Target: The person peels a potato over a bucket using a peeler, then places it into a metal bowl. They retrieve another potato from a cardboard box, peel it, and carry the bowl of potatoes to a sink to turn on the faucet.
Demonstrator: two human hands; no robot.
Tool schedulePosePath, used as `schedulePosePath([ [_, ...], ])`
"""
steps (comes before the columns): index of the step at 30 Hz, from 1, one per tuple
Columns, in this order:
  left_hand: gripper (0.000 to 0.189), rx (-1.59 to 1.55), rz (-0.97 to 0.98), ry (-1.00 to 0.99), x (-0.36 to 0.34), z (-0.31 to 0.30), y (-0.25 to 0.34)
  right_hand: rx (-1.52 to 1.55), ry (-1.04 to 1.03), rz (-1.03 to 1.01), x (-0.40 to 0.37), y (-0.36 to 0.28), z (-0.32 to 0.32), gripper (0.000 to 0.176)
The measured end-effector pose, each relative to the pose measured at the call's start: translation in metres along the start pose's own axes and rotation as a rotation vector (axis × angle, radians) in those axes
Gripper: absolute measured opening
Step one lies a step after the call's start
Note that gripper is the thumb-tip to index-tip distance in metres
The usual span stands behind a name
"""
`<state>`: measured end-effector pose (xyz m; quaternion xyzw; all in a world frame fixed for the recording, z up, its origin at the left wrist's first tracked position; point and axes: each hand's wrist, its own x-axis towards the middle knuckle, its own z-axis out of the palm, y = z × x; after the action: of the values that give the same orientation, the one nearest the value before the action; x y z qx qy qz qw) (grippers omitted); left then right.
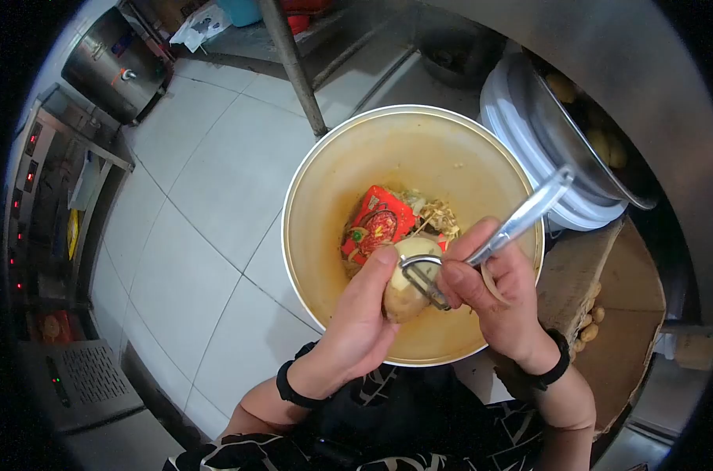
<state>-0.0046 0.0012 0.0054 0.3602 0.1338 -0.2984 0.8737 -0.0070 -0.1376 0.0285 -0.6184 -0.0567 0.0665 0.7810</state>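
My left hand [357,318] is wrapped round a partly peeled potato [404,301], pale yellow at the top and brown-skinned below. In my right hand [494,292] is a metal peeler [529,210], its head lying against the potato's side. A thin strip of peel [494,284] hangs by my right fingers. Both hands are over a large round bin [317,196] with a stained inside. At its bottom lie a red printed packet [376,225] and food scraps [437,213], partly hidden by the potato and my hands.
To the right, an open cardboard box [616,314] holds several potatoes [589,322]. Above it, a metal bowl [584,149] with potatoes rests on white tubs [502,102]. A table leg [292,71] stands behind the bin, and a steel drum [115,67] at far left on the tiled floor [191,196].
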Motion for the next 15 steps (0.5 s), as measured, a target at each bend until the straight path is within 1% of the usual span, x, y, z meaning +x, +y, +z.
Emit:
schedulePosePath([
  [1,0.043,0.028,0.013,-0.023,0.0,0.0,-0.001,0.002,0.003,0.002,0.002,0.001,-0.003,0.009],
  [3,0.043,0.058,0.0,-0.016,-0.004,0.003,-0.002,-0.128,0.193,0.033,0.01,0.001,-0.019,0.007],
  [4,0.043,0.089,-0.002,-0.013,-0.005,0.004,-0.001,-0.141,0.266,0.083,0.017,0.013,-0.034,0.007],
  [5,0.043,0.094,0.002,-0.022,-0.003,0.003,0.001,-0.143,0.27,0.073,0.015,0.017,-0.038,0.007],
  [7,0.044,0.017,-0.061,-0.131,-0.003,-0.003,0.005,-0.493,0.128,0.125,0.01,0.019,-0.033,0.007],
  [8,0.044,0.013,-0.06,-0.121,-0.004,-0.007,0.004,-0.628,0.243,0.048,0.008,0.014,-0.027,0.005],
  [9,0.045,-0.046,-0.08,-0.123,-0.002,-0.01,0.003,-0.624,0.238,0.047,0.008,0.008,-0.024,0.005],
  [11,0.045,-0.105,-0.099,-0.123,0.001,-0.013,0.005,-0.089,0.221,-0.114,0.008,-0.002,-0.02,0.003],
  [12,0.046,-0.113,-0.092,-0.127,0.001,-0.013,0.004,-0.028,0.13,-0.095,0.003,-0.004,-0.017,0.004],
  [13,0.047,-0.121,-0.083,-0.133,0.002,-0.013,0.004,-0.029,0.13,-0.094,-0.001,-0.002,-0.01,0.004],
  [14,0.047,-0.122,-0.084,-0.134,0.002,-0.009,0.004,-0.028,0.065,-0.061,-0.005,0.001,0.0,0.006],
  [15,0.047,-0.079,-0.098,-0.051,0.0,-0.003,0.004,-0.027,0.002,-0.027,-0.007,0.003,0.005,0.008],
])
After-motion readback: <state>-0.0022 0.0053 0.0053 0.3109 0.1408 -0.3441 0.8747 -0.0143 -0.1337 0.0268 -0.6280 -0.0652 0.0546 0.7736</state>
